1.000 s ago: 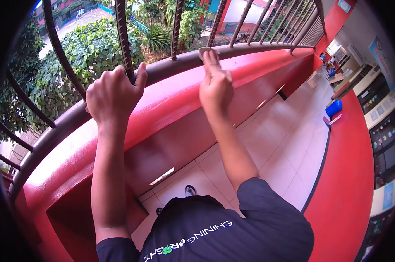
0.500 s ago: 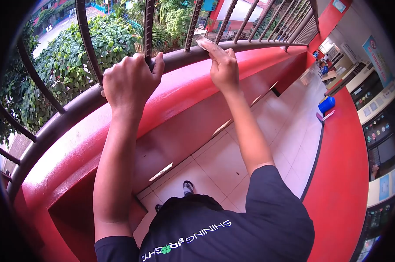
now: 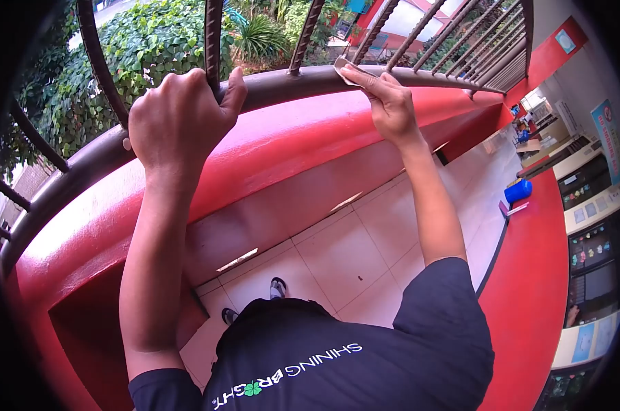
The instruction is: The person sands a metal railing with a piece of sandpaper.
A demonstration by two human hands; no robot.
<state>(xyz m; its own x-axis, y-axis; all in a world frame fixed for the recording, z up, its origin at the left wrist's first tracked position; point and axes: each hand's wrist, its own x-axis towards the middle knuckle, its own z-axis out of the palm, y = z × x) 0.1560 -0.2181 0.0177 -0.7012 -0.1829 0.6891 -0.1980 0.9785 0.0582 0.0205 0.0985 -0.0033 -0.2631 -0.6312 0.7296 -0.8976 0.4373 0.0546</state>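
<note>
The left hand (image 3: 180, 120) is curled tight with its thumb raised above a nearly straight forearm (image 3: 152, 274), while the right arm (image 3: 433, 205) reaches forward, the right hand's (image 3: 390, 106) fingers (image 3: 363, 77) extended together.

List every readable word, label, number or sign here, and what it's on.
"SHINING BRIGHT": dark shirt, with a green clover inside the second word.
Blue banner: lettering too blurred to read.
Plaque on the red beam: too small.
Blue-and-white wall sheets: too small.
</note>
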